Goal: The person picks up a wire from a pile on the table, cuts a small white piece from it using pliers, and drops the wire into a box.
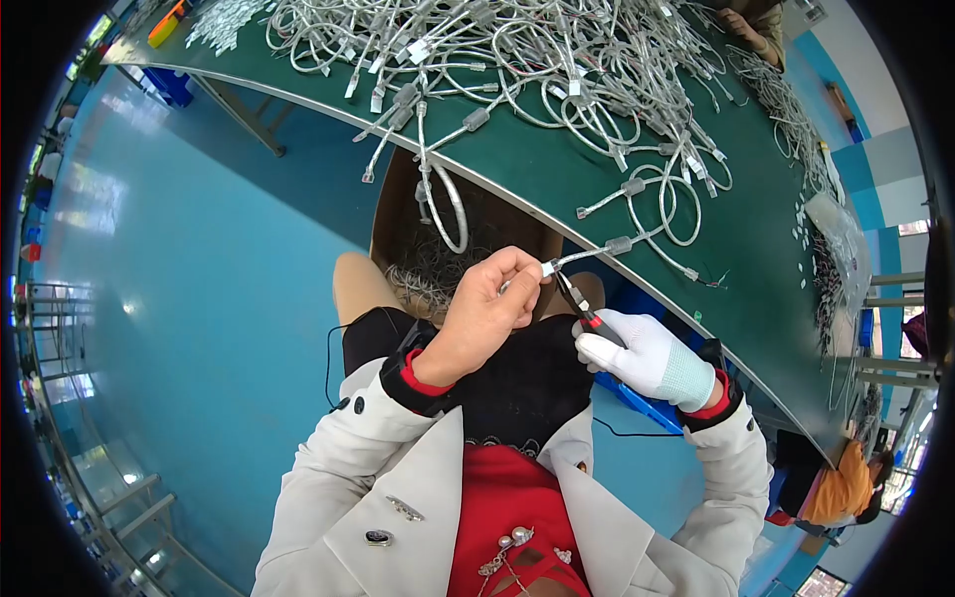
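Bare and pinched closed, my left hand (487, 303) holds the end of a silvery cable (589, 253) at a small white piece (548, 268). My right hand (642, 355), in a white glove with a pale green cuff, is wrapped round pliers (599, 323) with black and red handles. The pliers' jaws meet the cable end beside my left fingertips; whether they grip it is too small to tell. From there the cable runs over the table edge, through a clear grey block, to a loop and a loose end with thin bare wires (711, 283).
A big tangle of similar cables (517, 60) covers the far part of the green table (756, 269). Under its edge, between my knees, stands a brown box (398, 204) with cable scraps. A clear plastic bag (834, 234) lies at the right. Another person's hand (738, 25) is at the far right.
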Demonstrator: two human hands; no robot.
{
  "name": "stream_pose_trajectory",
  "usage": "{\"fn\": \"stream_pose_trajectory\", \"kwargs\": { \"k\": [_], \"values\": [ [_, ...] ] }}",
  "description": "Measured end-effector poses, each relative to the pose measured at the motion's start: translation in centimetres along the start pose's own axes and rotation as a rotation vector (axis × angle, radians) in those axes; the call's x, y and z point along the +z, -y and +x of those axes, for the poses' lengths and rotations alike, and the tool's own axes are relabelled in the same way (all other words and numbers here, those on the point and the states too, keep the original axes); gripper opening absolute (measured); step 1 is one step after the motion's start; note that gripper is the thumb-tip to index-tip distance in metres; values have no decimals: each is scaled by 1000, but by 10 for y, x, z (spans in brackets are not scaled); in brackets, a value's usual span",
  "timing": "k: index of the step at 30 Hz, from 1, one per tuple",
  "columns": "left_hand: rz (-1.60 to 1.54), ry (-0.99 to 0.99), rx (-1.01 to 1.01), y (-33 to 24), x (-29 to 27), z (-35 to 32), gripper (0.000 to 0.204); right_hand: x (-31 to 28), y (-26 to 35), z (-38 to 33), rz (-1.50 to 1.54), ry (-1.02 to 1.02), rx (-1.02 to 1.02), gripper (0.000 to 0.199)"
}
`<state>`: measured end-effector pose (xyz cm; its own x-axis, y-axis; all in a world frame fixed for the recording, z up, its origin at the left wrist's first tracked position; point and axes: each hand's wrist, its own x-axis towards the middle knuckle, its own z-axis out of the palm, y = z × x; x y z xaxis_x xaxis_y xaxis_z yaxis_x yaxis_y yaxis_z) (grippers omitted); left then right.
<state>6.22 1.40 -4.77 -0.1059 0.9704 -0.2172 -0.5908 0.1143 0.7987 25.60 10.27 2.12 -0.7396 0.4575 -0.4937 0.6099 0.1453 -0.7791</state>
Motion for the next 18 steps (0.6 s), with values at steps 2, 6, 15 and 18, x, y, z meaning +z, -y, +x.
{"fn": "stream_pose_trajectory", "kwargs": {
  "k": [2, 6, 15, 18],
  "values": [
    [5, -5, 5, 0, -1, 0, 15, -1, 1, 0, -2, 2, -4, 35],
    [1, 10, 3, -4, -2, -1, 14, -1, 1, 1, -4, 2, -27, 34],
    [67, 8, 27, -4, 2, -5, 10, -2, 7, 5, -16, 12, -21, 34],
    [79, -7, 16, -2, 3, -6, 9, -3, 12, 5, 9, 20, 14, 35]
  ]
}}
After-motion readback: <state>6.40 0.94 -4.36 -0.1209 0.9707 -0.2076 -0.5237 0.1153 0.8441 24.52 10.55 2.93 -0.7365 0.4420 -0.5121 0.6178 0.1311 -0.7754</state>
